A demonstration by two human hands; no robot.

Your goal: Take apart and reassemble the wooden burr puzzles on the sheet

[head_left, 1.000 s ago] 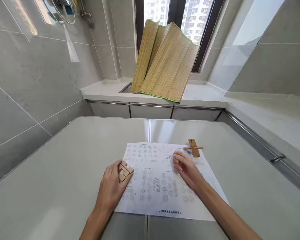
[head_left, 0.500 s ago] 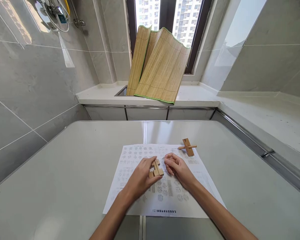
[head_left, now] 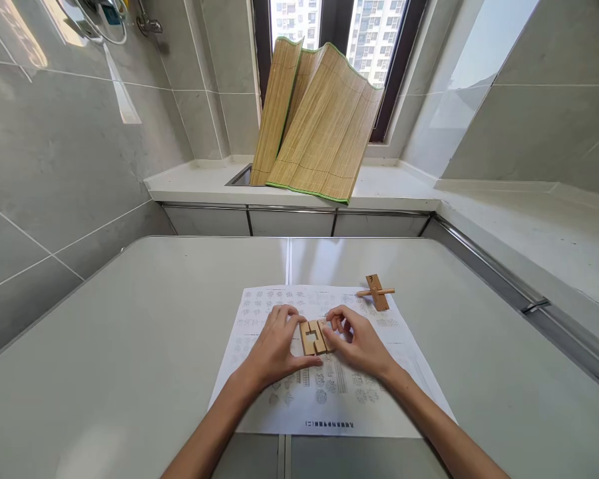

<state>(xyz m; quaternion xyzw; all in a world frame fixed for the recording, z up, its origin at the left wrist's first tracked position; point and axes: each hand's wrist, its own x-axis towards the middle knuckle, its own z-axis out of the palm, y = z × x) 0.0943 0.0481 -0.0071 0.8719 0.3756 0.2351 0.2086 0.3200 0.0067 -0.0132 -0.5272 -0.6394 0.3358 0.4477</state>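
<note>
Small notched wooden puzzle pieces lie side by side over the printed sheet, with a gap showing in their middle. My left hand curves around their left end, fingers at the top edge and thumb along the lower edge. At the right end, my right hand has its thumb and fingers closed on the rightmost wooden piece, partly hidden by them. Beyond my right hand, a flat wooden piece marked with a digit is crossed by a thin wooden stick.
The sheet lies on a glossy white table with a seam down its middle. A folded bamboo mat leans at the window on a white ledge. Tiled walls flank the table, and a metal rail runs along the right.
My right hand has moved left onto the wooden pieces, which now lie flatter and spread side by side. My left hand has shifted slightly left. The view has tilted a little.
</note>
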